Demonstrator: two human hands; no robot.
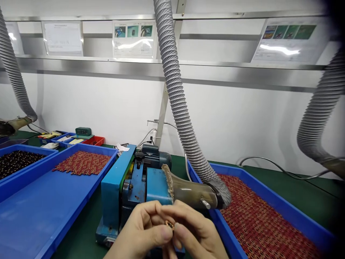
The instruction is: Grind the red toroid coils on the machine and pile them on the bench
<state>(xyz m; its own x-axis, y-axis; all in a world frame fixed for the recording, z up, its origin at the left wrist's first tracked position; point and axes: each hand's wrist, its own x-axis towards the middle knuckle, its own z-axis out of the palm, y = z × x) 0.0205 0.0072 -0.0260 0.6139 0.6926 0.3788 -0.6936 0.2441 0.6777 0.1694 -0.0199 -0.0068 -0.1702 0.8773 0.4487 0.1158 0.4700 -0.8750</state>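
Both my hands meet low in the middle of the view, in front of a small blue machine. My left hand and my right hand pinch one small copper-coloured wound part between their fingertips. Just above the hands, a translucent funnel nozzle on a grey ribbed hose points at the machine. A blue tray lined with many red and copper parts lies to the right of my right hand.
At the left a blue tray holds a patch of the same red parts; another tray of dark parts lies beyond it. Small bins with tools stand at the back left. Two more hoses hang at the left and right.
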